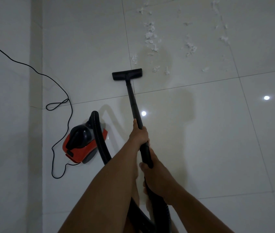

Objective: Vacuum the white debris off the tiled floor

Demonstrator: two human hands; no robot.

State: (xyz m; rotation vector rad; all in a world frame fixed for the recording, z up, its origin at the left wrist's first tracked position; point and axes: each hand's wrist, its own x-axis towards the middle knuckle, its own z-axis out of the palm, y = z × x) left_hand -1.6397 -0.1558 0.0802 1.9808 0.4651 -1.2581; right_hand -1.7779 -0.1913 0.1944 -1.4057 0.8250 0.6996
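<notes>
Our left hand [139, 135] grips the black wand [132, 98] higher up; right hand [157, 172] clamps it lower. Nozzle [127, 74] sits on the tiled floor [217, 132], white debris [150, 36] just beyond, twd the floor's far-right. Red vacuum [83, 145] w/ cord [61, 101] lies left.

I see a white floor [200, 132], shiny, w/ thin dark lines that cut it into big squares. Two small bright white light spots [143, 113] shine on it, & there's a soft grey-brown shadow in the middle. The debris [150, 35] is white too, a bit brighter than the tiles, in fluffy bits. The vac head [127, 76] is black all over. The tube [134, 105] is plain black. The hose [99, 137] is black w/ lots of tiny rings along it. The vac body [81, 148] is red-orange at the bottom & black on top, w/ a grey bit at the side. The cord [68, 99] is black. The wall [7, 115] on the left looks plain grey-white to me.
</notes>
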